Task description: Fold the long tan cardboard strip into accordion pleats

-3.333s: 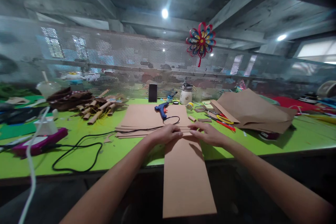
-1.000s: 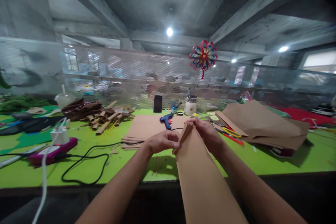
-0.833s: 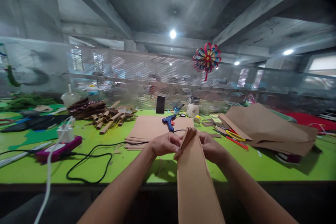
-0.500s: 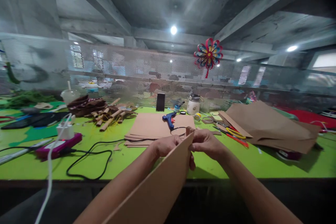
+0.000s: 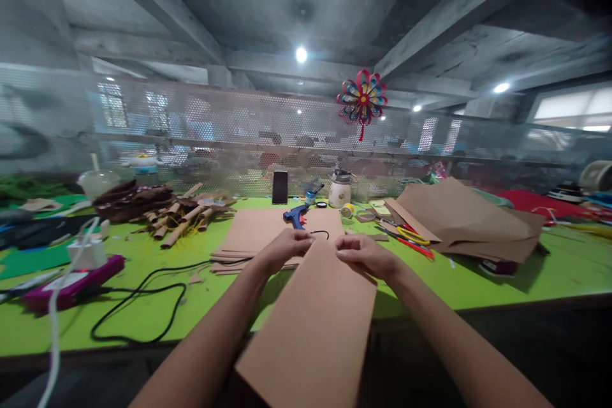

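A long piece of brown cardboard (image 5: 315, 325) slants from the table's front edge down toward me, its broad face up. My left hand (image 5: 285, 248) is closed on the far left corner of the cardboard. At the far right edge, my right hand (image 5: 368, 255) pinches the same piece between thumb and fingers. Just beyond the hands lies a blue glue gun (image 5: 296, 217), resting on a stack of cardboard sheets (image 5: 248, 229). The undersides of the fingers are hidden by the cardboard.
Scissors and pliers with red and yellow handles (image 5: 414, 239) lie right of the stack, beside large brown paper sheets (image 5: 463, 217). On the left are a purple power strip (image 5: 76, 284), a looping black cable (image 5: 184, 306) and rolled brown tubes (image 5: 182, 223). A bottle (image 5: 340, 190) stands behind.
The cardboard has turned from nearly edge-on to broad face up. My hands have spread slightly apart at its far end. The view has swung a little to the right.
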`<state>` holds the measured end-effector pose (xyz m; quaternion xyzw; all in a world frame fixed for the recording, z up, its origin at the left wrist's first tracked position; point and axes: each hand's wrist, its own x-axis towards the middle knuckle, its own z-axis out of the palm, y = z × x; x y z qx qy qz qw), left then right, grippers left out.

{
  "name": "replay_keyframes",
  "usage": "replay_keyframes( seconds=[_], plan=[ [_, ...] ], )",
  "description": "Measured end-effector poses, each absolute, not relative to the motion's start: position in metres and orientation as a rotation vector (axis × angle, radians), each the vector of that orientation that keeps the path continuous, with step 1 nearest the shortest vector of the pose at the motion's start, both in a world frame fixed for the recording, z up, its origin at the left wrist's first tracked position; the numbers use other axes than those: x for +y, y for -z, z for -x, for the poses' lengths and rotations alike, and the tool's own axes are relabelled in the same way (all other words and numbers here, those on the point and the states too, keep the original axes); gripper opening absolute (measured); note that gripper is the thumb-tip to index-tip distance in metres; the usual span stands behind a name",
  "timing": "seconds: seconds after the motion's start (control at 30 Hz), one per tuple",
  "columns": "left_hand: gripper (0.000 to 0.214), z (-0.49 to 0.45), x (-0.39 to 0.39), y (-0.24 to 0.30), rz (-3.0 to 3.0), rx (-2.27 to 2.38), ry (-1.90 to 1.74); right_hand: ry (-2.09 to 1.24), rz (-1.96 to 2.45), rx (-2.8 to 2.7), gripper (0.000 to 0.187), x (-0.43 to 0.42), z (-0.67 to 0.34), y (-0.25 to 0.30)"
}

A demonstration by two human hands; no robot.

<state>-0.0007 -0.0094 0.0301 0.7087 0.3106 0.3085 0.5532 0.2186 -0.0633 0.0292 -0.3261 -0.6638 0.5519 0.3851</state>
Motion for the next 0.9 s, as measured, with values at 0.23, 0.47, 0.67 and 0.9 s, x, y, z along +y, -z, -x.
replay_keyframes(
  seconds=[0.23,0.47,0.67,0.9],
  plan=[
    [0.045,-0.002,-0.005,-0.029,-1.922,0.66,-0.556,-1.399,0.908,-2.201,0.03,-0.035,-0.224,-0.022],
    [0.034,-0.006,-0.007,-0.023,-2.163,0.735,-0.435,-1.311,0.845,-2.316,0.025,-0.025,-0.214,-0.015],
    [0.025,-0.006,-0.006,-0.018,-2.32,0.788,-0.321,-0.991,0.937,-2.466,0.023,-0.035,-0.211,-0.018],
    [0.018,-0.006,-0.003,-0.016,-2.361,0.852,-0.295,-0.736,1.082,-2.447,0.022,-0.041,-0.221,-0.006]
  ],
)
